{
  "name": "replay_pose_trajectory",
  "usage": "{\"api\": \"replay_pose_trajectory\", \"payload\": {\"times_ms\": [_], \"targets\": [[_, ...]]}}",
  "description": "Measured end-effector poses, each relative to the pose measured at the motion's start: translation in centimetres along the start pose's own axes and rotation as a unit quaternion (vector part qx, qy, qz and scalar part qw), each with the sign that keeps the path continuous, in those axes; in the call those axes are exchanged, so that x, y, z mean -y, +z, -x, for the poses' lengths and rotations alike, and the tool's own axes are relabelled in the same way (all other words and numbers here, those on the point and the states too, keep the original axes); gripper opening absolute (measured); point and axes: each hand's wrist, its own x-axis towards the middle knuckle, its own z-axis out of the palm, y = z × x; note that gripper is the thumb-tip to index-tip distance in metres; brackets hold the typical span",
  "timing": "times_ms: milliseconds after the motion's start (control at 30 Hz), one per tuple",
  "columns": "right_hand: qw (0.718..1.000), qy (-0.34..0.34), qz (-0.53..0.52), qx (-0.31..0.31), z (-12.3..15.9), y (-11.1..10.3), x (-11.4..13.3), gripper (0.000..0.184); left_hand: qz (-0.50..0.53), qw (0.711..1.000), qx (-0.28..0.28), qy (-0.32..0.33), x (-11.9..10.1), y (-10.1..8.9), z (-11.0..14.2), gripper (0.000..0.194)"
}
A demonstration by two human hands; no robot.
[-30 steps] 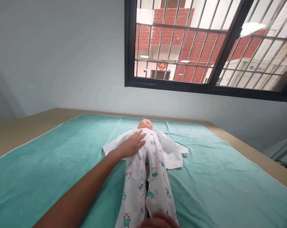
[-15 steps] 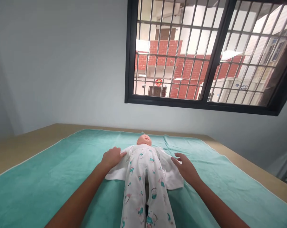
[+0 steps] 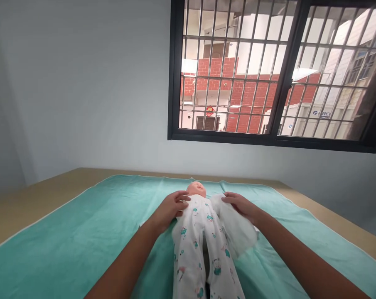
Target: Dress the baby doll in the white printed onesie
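Centrally, a baby doll lies face up on a green towel. Its long axis runs away from you: the head points to the wall, while the legs of the printed white trousers over its body extend toward you. On your left of the doll, your left hand lies against the trousers' upper edge, fingers loosely bent; whether they pinch cloth, you cannot tell. On your right of the doll, your right hand has thumb and fingers closed on a white garment, raised and blurred beside the trousers. Above and beyond the doll, a dark-framed window shows an air-conditioner unit lettered "GRE", the last character unclear, and a red emblem too small to read; metal bars cross the view. Tan tabletop borders the towel beyond the doll's head.
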Motion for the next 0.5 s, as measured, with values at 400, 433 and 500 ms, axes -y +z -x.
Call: {"api": "replay_pose_trajectory", "payload": {"times_ms": [400,433,500], "targets": [[0.996,-0.095,0.004,0.005,2.0,6.9,0.7,0.031,0.011,0.991,0.13,-0.021,-1.0,0.2,0.7,0.024],[0.992,-0.112,0.014,-0.048,1.6,6.6,0.4,0.03,0.024,0.996,0.083,-0.008,-0.2,0.0,0.2,0.024],[0.978,-0.132,0.086,-0.139,0.5,6.2,-0.2,0.028,0.009,0.999,-0.034,0.011,1.7,-0.3,-1.0,0.026]]}}
